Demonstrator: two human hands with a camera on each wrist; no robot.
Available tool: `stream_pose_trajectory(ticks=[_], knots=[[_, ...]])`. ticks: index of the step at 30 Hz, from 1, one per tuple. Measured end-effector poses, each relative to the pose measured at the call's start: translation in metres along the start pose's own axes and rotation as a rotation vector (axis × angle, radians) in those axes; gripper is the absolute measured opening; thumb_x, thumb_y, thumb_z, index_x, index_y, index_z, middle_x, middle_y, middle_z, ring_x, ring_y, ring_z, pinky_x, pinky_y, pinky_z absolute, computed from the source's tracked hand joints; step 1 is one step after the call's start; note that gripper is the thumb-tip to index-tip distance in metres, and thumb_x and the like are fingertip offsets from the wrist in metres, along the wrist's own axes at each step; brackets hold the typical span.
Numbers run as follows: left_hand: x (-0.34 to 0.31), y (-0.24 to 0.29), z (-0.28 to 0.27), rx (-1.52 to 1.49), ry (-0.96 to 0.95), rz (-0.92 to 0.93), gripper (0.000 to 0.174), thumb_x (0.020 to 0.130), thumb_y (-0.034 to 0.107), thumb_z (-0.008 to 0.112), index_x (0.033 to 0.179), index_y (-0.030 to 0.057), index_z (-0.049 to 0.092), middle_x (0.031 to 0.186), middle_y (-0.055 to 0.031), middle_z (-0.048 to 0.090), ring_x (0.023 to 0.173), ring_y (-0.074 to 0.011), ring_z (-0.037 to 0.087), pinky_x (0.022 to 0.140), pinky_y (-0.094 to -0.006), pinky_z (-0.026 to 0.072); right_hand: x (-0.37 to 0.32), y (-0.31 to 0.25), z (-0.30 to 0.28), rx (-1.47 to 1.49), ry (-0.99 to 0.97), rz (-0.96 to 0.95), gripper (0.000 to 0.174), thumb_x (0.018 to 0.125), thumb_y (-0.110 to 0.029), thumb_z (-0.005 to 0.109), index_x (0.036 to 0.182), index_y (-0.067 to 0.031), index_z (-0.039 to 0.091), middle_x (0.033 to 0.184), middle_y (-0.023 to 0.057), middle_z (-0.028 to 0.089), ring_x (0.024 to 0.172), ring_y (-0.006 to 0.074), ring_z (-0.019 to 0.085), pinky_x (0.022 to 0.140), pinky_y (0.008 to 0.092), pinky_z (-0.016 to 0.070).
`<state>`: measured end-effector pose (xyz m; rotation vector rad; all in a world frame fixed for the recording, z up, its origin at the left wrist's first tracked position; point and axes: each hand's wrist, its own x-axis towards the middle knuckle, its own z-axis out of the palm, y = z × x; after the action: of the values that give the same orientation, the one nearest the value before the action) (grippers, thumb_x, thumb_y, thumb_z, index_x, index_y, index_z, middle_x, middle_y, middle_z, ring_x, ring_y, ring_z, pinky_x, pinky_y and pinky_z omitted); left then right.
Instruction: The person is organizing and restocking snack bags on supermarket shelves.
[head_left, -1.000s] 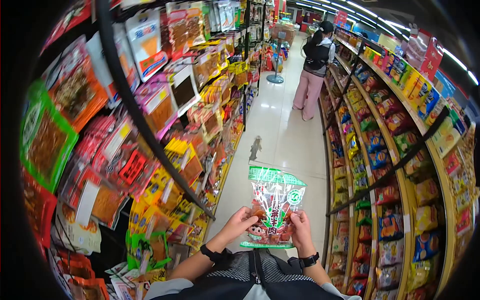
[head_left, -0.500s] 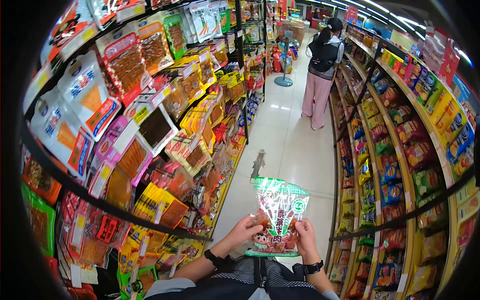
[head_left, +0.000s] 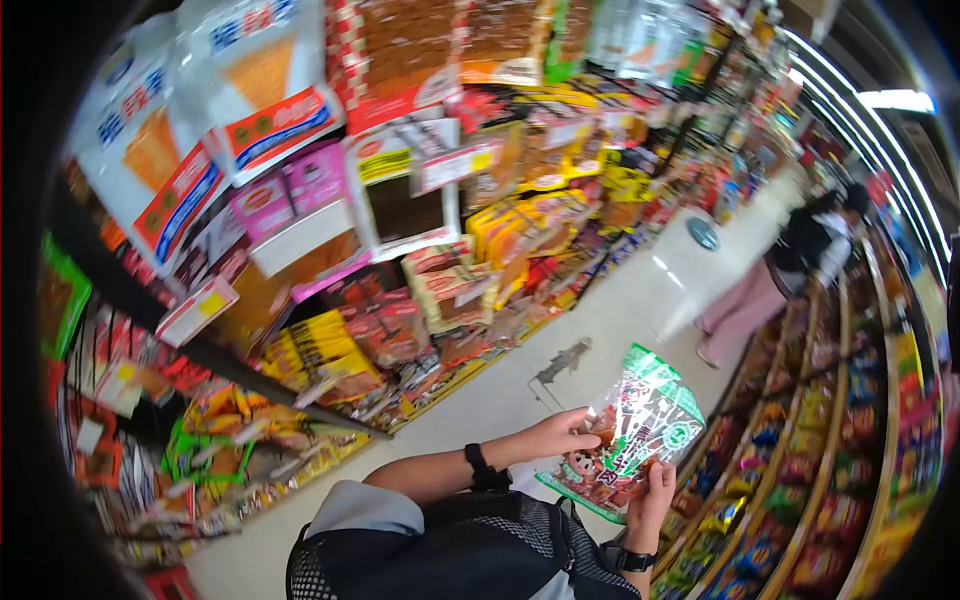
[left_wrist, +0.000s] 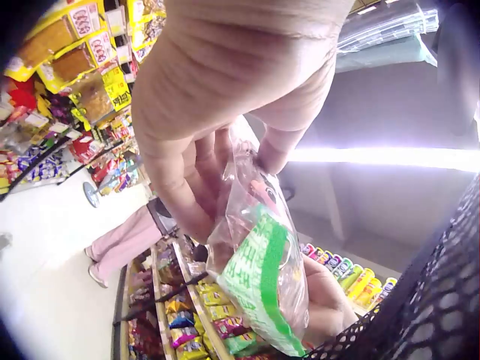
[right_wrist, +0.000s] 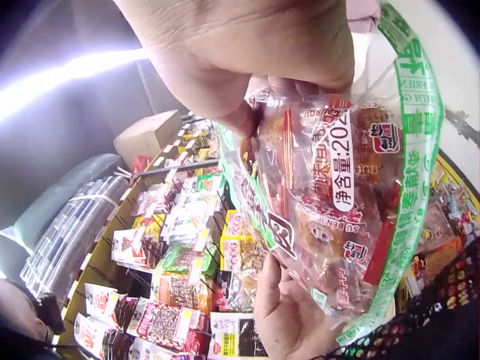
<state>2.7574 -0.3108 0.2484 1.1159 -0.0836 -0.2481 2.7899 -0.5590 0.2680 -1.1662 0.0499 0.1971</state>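
Observation:
A clear snack bag (head_left: pixel 655 425) with green bands at its ends and a cartoon figure on its front is held before the body, tilted in the head view. My left hand (head_left: pixel 560 436) pinches its left edge, thumb on the front. At the opposite edge my right hand (head_left: pixel 652 497) grips it, thumb also in front. Small red-and-clear wrapped pieces show through the bag (right_wrist: pixel 337 180) in the right wrist view. The left wrist view looks along the bag's green end (left_wrist: pixel 259 277), with the left hand (left_wrist: pixel 232 75) bent over it.
Hanging snack packets (head_left: pixel 400 210) crowd the rack on the left. Shelves of bagged snacks (head_left: pixel 800 440) line the right side. Further along the aisle floor (head_left: pixel 450 420), a person (head_left: pixel 775 270) in pink trousers stands beside the right shelves, near a round stand base (head_left: pixel 703 234).
The head view has swung left and tilted, so the left rack fills more of it. Hands and bag appear further right, with the bag slanted. Both hands still hold it.

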Motion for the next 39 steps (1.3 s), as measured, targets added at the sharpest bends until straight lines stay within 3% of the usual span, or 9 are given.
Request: stream_pose_trajectory(ticks=[2,3,7,12,17,24,27,31,39], knots=[[-0.010,0.011,-0.001,-0.006,0.095,0.061,0.042,0.097,0.020,0.061,0.130,0.0002,0.047,0.107,-0.0124,0.060,0.095,-0.0177,0.065,0.061,-0.0296,0.0632,0.018,0.005,0.008,-0.019,-0.081,0.035,0.008,0.099,-0.012,0.056,0.094,-0.0088,0.051,0.089,-0.0003,0.056,0.081,0.0094,0.054,0.076,0.0260,0.0458],[-0.021,0.021,-0.003,-0.027,0.121,0.028,0.044,0.097,0.017,0.061,0.133,-0.0005,0.044,0.120,-0.0099,0.057,0.100,-0.0154,0.063,0.067,-0.0269,0.0619,0.023,0.002,0.019,-0.039,-0.147,0.091,0.009,0.099,-0.013,0.056,0.093,-0.0090,0.051,0.090,-0.0001,0.056,0.082,0.0094,0.054,0.076,0.0260,0.0459],[-0.067,-0.011,-0.014,-0.001,0.415,0.190,0.041,0.096,0.020,0.061,0.131,0.0028,0.048,0.115,-0.0125,0.059,0.099,-0.0170,0.064,0.067,-0.0301,0.0630,0.039,0.015,0.063,-0.065,-0.423,0.226,0.009,0.100,-0.013,0.057,0.093,-0.0097,0.051,0.093,0.0006,0.059,0.084,0.0094,0.057,0.076,0.0251,0.0474],[-0.167,-0.021,0.049,-0.009,0.844,0.353,0.037,0.097,0.021,0.062,0.129,0.0055,0.051,0.116,-0.0078,0.062,0.097,-0.0133,0.063,0.072,-0.0274,0.0563,0.034,0.039,0.096,-0.161,-0.817,0.418,0.005,0.099,-0.012,0.057,0.096,-0.0090,0.054,0.094,0.0011,0.061,0.085,0.0103,0.057,0.075,0.0250,0.0476],[-0.250,-0.064,0.128,-0.099,1.217,0.488,0.033,0.097,0.021,0.064,0.122,0.0034,0.052,0.107,-0.0080,0.063,0.088,-0.0140,0.065,0.067,-0.0267,0.0575,-0.034,0.069,0.130,-0.261,-1.146,0.609,0.004,0.098,-0.011,0.059,0.098,-0.0088,0.056,0.092,-0.0012,0.059,0.084,0.0078,0.054,0.071,0.0240,0.0467],[-0.331,-0.126,0.214,-0.168,1.766,0.469,0.022,0.093,0.022,0.069,0.102,0.0052,0.059,0.083,0.0004,0.058,0.077,-0.0068,0.057,0.063,-0.0228,0.0482,-0.140,0.109,0.137,-0.267,-1.490,0.871,0.007,0.098,-0.009,0.057,0.106,-0.0087,0.055,0.093,-0.0022,0.060,0.083,0.0066,0.055,0.070,0.0237,0.0477],[-0.350,-0.129,0.241,-0.341,1.821,0.650,0.021,0.092,0.023,0.071,0.096,0.0064,0.058,0.077,0.0028,0.052,0.068,-0.0051,0.050,0.062,-0.0222,0.0454,-0.182,0.099,0.143,-0.282,-1.622,0.901,0.021,0.099,-0.008,0.055,0.120,-0.0067,0.051,0.108,0.0023,0.062,0.096,0.0112,0.059,0.083,0.0285,0.0503],[-0.389,-0.155,0.243,-0.176,1.829,0.582,0.023,0.092,0.025,0.070,0.097,0.0061,0.057,0.081,-0.0003,0.054,0.073,-0.0078,0.056,0.058,-0.0247,0.0511,-0.221,0.095,0.150,-0.287,-1.646,0.893,0.034,0.099,-0.007,0.053,0.132,-0.0066,0.045,0.119,0.0050,0.061,0.104,0.0146,0.061,0.087,0.0320,0.0526],[-0.513,-0.169,0.252,-0.180,1.681,0.699,0.026,0.095,0.023,0.066,0.105,0.0028,0.054,0.087,-0.0044,0.059,0.079,-0.0136,0.061,0.060,-0.0301,0.0600,-0.339,0.124,0.170,-0.307,-1.657,0.801,0.030,0.098,-0.008,0.057,0.128,-0.0093,0.050,0.116,0.0026,0.062,0.103,0.0149,0.060,0.089,0.0343,0.0511]])
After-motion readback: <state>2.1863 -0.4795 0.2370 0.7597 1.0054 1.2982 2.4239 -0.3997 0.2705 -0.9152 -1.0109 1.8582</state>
